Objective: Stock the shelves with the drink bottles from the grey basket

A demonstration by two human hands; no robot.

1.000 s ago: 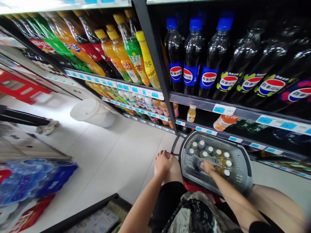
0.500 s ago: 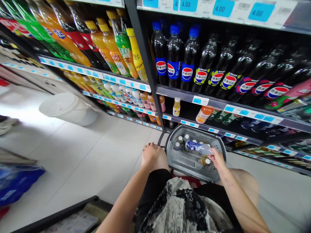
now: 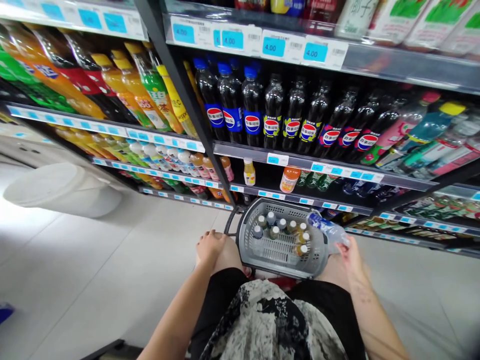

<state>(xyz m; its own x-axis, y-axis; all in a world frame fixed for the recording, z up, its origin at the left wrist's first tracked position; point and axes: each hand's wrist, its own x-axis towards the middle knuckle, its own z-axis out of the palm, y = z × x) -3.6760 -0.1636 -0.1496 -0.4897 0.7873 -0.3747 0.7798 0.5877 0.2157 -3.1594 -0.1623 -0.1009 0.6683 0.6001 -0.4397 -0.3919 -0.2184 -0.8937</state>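
My right hand (image 3: 348, 252) is closed round one end of a clear bottle with a blue label (image 3: 326, 229). The bottle is tilted and lies over the right rim of a grey shopping basket (image 3: 245, 245). Several small bottles (image 3: 275, 231) with white or pale caps stand inside the basket, along its back and right side. My left hand (image 3: 210, 246) rests on my left knee, beside the basket's black handle (image 3: 231, 222), and holds nothing. Its fingers lie spread over the knee.
Shelves of drinks rise in front, with a row of cola bottles (image 3: 252, 107) in the middle. A lone yellow juice bottle (image 3: 249, 172) and an orange-capped bottle (image 3: 290, 179) stand on the shelf below. A white bucket (image 3: 56, 192) is on the floor at left.
My right hand has carried the blue-labelled bottle rightward from above the basket's middle to its right rim, uncovering the bottles inside. My left hand stays on my knee. The view has turned right.
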